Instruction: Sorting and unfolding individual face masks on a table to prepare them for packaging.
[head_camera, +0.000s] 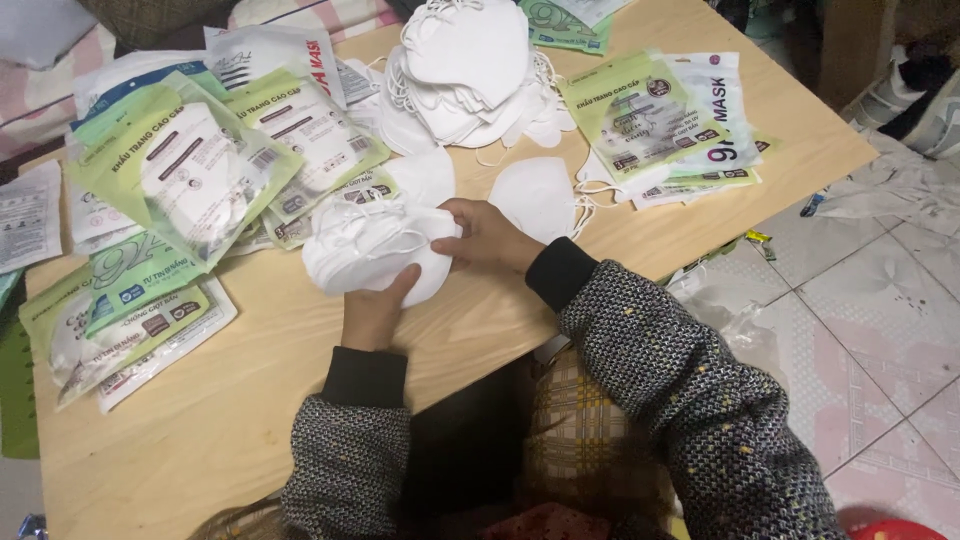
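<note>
White, soft stack of masks (372, 250), fingers of both hands gripping it.

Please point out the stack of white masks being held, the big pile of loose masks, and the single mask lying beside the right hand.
Held mask stack (365, 250): head view, middle of top mask.
Loose mask pile (470, 60): head view, top mask.
Single mask (535, 197): head view, its centre.

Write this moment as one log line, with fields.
left hand: under mask stack | right hand: grips stack's right edge | stack: above wooden table | nearby: green mask packets
</note>
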